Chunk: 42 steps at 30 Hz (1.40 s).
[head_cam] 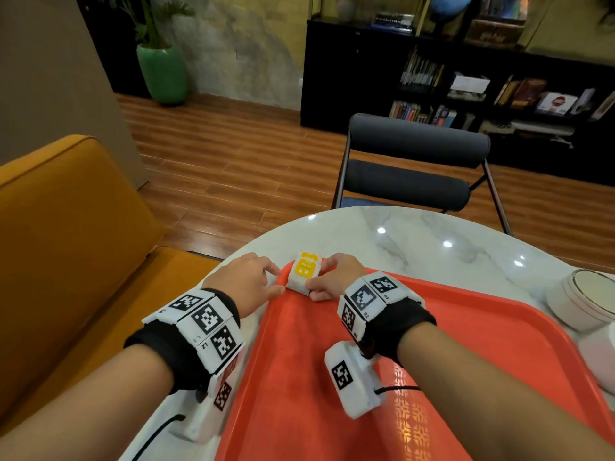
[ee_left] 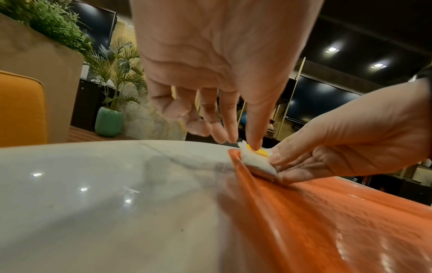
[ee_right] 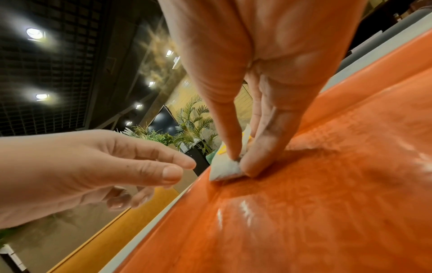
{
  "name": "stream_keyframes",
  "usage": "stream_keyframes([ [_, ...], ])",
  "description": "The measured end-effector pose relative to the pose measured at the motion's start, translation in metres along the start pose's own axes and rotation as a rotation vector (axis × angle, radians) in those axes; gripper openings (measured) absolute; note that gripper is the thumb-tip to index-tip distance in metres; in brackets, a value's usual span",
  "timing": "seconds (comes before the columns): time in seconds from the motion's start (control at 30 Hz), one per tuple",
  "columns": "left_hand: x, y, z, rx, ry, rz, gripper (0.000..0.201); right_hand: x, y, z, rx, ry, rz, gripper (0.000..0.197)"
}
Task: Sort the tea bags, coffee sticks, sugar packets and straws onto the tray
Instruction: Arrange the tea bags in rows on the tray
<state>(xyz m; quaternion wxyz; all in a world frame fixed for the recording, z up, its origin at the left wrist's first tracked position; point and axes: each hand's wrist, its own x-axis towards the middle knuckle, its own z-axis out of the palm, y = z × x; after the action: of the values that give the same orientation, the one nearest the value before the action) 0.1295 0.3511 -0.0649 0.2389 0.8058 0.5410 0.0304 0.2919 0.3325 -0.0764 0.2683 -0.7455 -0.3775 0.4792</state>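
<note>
right hand (head_cam: 327, 277) pinches the packets (head_cam: 303, 272) just inside the tray (head_cam: 466, 327) corner; left hand (head_cam: 248, 282), relaxed, steadies beside. square them gently, then release.

The far-left corner of the tray (head_cam: 466, 314) is occupied: a stack of white-and-yellow packets (head_cam: 303, 271) sits against the raised rim there, flanked by the left hand (head_cam: 248, 281) over the table (head_cam: 416, 234) outside the rim and the right hand (head_cam: 332, 277) inside it. Both forearms cross the near-left part of the tray, blocking low passage there. The tray's centre and right side are open. A white round container (head_cam: 585, 301) stands at the table's right edge, just beside the tray's right rim. The table's far edge is unobstructed; a dark chair (head_cam: 416, 161) stands beyond it.
</note>
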Motion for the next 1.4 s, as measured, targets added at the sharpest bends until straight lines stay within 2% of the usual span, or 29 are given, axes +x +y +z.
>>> stream_keyframes([
  [0.2, -0.007, -0.008, -0.006, -0.006, -0.004, -0.053, 0.036, -0.003, -0.002, 0.004, -0.128, 0.082, -0.025, 0.030],
  [0.43, -0.011, -0.008, -0.009, -0.020, 0.000, -0.072, 0.037, 0.005, 0.008, 0.006, 0.035, 0.100, -0.054, 0.023],
  [0.57, -0.020, -0.011, -0.011, -0.043, -0.024, -0.079, 0.036, -0.005, 0.009, -0.002, 0.025, 0.109, -0.058, 0.023],
  [0.7, -0.048, -0.010, -0.014, -0.084, -0.044, -0.058, 0.035, -0.040, 0.013, -0.012, -0.058, 0.103, -0.082, 0.021],
  [0.8, -0.078, -0.005, -0.015, -0.071, -0.064, -0.033, 0.031, -0.079, 0.021, -0.016, -0.149, 0.044, -0.101, 0.020],
  [0.9, -0.114, -0.001, -0.013, -0.046, -0.112, -0.021, 0.026, -0.124, 0.036, -0.014, -0.232, -0.027, -0.175, 0.022],
  [1.03, -0.170, 0.004, -0.010, 0.011, -0.235, 0.007, 0.018, -0.190, 0.054, -0.005, -0.453, -0.151, -0.314, 0.010],
  [1.1, -0.192, 0.007, -0.006, 0.063, -0.302, -0.002, 0.026, -0.215, 0.063, 0.002, -0.587, -0.193, -0.385, 0.018],
  [1.2, -0.229, 0.010, 0.003, 0.123, -0.344, -0.021, 0.046, -0.257, 0.082, 0.019, -0.660, -0.268, -0.457, 0.024],
  [1.33, -0.267, 0.021, 0.023, 0.176, -0.410, 0.043, 0.070, -0.291, 0.107, 0.039, -0.752, -0.384, -0.461, 0.036],
  [1.4, -0.279, 0.027, 0.037, 0.230, -0.409, 0.081, 0.075, -0.300, 0.120, 0.047, -0.817, -0.390, -0.440, 0.048],
])
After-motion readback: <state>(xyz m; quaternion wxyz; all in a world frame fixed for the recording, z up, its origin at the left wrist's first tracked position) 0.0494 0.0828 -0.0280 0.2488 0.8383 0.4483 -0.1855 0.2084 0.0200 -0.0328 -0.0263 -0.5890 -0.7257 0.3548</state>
